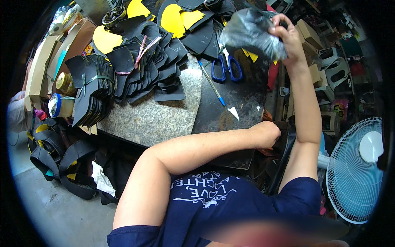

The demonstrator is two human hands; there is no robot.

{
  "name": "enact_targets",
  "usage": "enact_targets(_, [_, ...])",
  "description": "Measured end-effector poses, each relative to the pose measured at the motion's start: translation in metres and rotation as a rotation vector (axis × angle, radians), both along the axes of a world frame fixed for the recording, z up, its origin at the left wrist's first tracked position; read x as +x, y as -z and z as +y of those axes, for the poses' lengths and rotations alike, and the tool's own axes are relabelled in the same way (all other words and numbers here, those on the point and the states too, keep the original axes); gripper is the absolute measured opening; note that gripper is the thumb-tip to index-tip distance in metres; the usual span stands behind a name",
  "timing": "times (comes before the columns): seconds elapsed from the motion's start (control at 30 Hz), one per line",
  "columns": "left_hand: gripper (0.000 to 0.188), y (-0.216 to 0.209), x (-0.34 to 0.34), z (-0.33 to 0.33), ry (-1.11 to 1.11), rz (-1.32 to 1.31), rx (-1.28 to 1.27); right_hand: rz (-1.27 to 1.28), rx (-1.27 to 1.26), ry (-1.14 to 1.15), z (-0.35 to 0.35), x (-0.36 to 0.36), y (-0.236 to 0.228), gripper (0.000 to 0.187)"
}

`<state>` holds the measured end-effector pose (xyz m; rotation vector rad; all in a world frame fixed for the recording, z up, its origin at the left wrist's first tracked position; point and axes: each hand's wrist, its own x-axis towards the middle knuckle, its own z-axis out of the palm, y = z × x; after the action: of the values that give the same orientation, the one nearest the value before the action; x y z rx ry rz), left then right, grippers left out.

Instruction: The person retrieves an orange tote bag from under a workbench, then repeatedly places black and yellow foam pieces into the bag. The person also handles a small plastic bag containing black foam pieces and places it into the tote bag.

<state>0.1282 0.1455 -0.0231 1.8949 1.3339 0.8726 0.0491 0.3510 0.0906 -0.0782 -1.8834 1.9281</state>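
Up at the far right of the table, my right hand [289, 41] is closed on a crinkled, see-through grey plastic bag [251, 32]. Something dark shows through it, too blurred to name. My left forearm crosses in front of my body, and my left hand [265, 135] is a closed fist at the table's right edge. Whatever that fist may hold is hidden. Below the bag lie blue-handled scissors [226, 69]. A blue-capped pen [212, 83] rests beside them, with a small white scrap [233, 113] by its tip.
Tied stacks of black cut pieces [92, 88] and yellow pieces [172, 20] cover the far left of the table [168, 119]. Jars [61, 105] and cardboard boxes [43, 70] stand at the left. Black bands [78, 160] hang below. A fan [356, 168] is close on my right.
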Motion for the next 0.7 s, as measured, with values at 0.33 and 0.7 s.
enact_targets(0.33, [0.016,-0.002,-0.001,-0.002,0.012,0.017,-0.024,-0.277,0.848,-0.001,-0.097,0.013,0.03,0.017])
enact_targets(0.7, [0.017,0.001,0.0,-0.002,0.013,0.004,-0.002,-0.212,1.518,-0.066,-0.146,-0.017,0.018,0.043])
